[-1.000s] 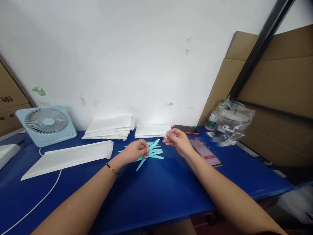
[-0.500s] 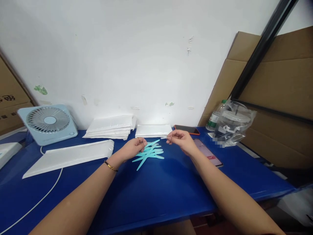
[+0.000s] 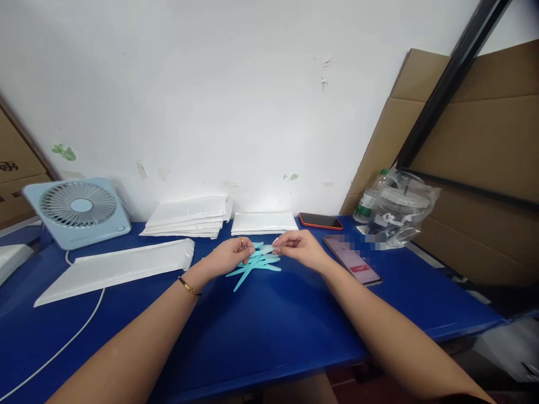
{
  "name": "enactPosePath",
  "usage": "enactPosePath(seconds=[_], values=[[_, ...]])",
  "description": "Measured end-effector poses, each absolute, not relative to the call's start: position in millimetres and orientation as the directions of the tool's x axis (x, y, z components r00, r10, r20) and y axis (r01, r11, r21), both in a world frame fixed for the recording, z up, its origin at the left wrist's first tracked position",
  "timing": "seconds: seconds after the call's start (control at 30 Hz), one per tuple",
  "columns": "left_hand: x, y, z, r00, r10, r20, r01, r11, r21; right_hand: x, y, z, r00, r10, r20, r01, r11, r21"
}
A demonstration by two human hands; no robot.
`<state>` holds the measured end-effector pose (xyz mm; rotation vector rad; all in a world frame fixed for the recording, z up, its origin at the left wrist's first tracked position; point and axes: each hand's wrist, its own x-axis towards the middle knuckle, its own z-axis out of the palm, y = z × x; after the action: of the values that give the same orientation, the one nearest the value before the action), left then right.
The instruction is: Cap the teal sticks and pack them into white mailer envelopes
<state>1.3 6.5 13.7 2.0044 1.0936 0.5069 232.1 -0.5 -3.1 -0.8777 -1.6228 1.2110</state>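
Several thin turquoise plastic sticks (image 3: 255, 265) lie in a loose pile on the blue table (image 3: 269, 331). My left hand (image 3: 229, 256), with a ring and a gold bracelet on the wrist, is curled at the pile's left side, fingers pinched on the end of one turquoise stick. My right hand (image 3: 295, 248) is at the pile's right side, its fingers pinched on a small clear sleeve (image 3: 268, 249) that meets the stick's tip between the two hands.
White padded envelopes lie in a stack (image 3: 187, 217), a smaller stack (image 3: 263, 223) and one long flat one (image 3: 113, 269). A light blue fan (image 3: 78, 210) with a white cable stands left. Two phones (image 3: 351, 261) (image 3: 320, 221), a bagged container (image 3: 398, 210) and cardboard (image 3: 471, 146) are right.
My right hand came down and left from near the small envelope stack to the stick pile. My left hand stayed by the pile, and the two hands now meet over it.
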Motion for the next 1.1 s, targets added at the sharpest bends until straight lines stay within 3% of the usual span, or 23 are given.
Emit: enactPosePath(seconds=[0.37,0.63,0.73,0.8,0.87,0.93,1.0,1.1], values=[[-4,7,22,0.477,0.879,-0.019,0.567,-0.292,0.770,261,8,2,-0.223,0.937,0.269,0.076,0.292,-0.953],[0,9,14,0.544,0.839,-0.010,0.569,-0.360,0.740,237,1,-4,-0.329,0.911,0.248,0.064,0.283,-0.957],[-1,8,12,0.534,0.845,0.001,0.637,-0.404,0.656,232,1,-8,-0.333,0.916,0.224,0.091,0.268,-0.959],[-3,8,9,0.502,0.862,0.070,0.717,-0.460,0.524,230,3,-11,-0.326,0.922,0.210,0.178,0.278,-0.944],[-7,9,4,0.474,0.875,0.097,0.799,-0.474,0.371,230,4,-15,-0.335,0.916,0.218,0.309,0.326,-0.894],[-9,10,0,0.470,0.882,0.026,0.845,-0.458,0.277,229,4,-17,-0.385,0.888,0.252,0.435,0.416,-0.799],[-9,10,-1,0.496,0.867,-0.051,0.846,-0.470,0.251,227,2,-16,-0.453,0.836,0.310,0.524,0.531,-0.666],[-5,7,1,0.529,0.847,-0.046,0.830,-0.505,0.235,224,-1,-15,-0.525,0.775,0.352,0.614,0.631,-0.475]])
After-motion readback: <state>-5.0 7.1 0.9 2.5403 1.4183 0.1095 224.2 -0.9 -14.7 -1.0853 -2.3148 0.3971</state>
